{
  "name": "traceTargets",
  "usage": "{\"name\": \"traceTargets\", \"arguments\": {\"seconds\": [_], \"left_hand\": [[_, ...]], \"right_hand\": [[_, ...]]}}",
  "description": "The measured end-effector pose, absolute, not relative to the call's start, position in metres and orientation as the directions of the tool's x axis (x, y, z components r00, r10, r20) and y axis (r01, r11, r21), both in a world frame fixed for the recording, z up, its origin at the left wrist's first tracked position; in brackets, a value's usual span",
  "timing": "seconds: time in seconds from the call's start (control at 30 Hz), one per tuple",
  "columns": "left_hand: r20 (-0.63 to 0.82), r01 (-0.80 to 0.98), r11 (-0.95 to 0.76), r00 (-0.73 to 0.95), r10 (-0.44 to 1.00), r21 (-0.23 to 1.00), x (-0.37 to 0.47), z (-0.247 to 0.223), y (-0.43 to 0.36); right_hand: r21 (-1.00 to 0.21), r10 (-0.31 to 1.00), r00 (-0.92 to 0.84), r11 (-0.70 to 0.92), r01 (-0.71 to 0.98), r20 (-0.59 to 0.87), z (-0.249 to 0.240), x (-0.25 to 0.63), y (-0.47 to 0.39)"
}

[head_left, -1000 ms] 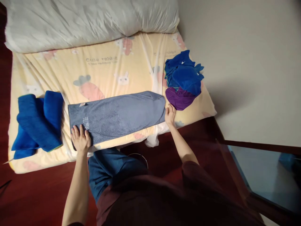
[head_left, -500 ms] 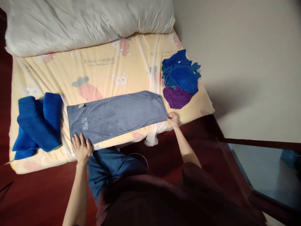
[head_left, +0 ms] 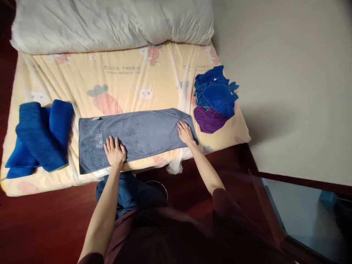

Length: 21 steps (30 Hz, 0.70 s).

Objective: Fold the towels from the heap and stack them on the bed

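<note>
A grey-blue towel [head_left: 148,130] lies stretched out as a long strip along the near side of the bed. White lettering runs across its left part, and a small tag shows at its upper left edge. My left hand [head_left: 115,151] rests flat on the towel just right of the lettering, fingers spread. Near the towel's right end, my right hand [head_left: 185,132] lies on the cloth with its fingers stretched toward a turned-over far corner. Neither hand grips anything.
Folded blue towels [head_left: 41,139] lie on the left of the bed [head_left: 132,91]. A heap of blue cloths [head_left: 217,91] with a purple cloth [head_left: 210,120] sits at the right. A rolled white quilt [head_left: 110,24] spans the back. The wall [head_left: 288,73] stands right of the bed.
My left hand has moved right from the towel's near left corner onto its surface. My right hand has let go of the near right corner and moved inward onto the towel.
</note>
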<state>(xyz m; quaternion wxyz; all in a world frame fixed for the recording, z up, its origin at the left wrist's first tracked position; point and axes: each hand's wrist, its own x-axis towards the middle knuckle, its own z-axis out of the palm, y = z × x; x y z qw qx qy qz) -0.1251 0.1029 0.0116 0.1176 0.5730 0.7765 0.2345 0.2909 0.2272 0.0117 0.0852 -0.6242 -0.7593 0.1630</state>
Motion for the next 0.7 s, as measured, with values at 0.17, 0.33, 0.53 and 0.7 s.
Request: {"name": "traceTargets", "arguments": {"seconds": [0.17,0.33,0.53,0.7], "left_hand": [[0.099,0.828,0.246,-0.338,0.936,0.504,-0.120,0.001,0.103],[0.082,0.815,0.264,-0.354,0.932,0.517,-0.120,0.000,0.103],[0.054,0.845,0.238,-0.299,0.953,0.479,-0.135,0.001,0.105],[0.022,0.849,0.292,-0.335,0.942,0.441,-0.205,0.005,0.143]], "right_hand": [[-0.311,0.995,-0.065,0.037,0.950,-0.078,0.010,0.306,0.313],[-0.215,1.000,0.031,-0.030,0.976,0.002,0.002,0.291,0.336],[-0.215,0.993,-0.117,0.112,0.970,-0.010,-0.019,0.273,0.314],[-0.214,0.996,-0.084,0.083,0.973,0.006,-0.033,0.285,0.317]]}}
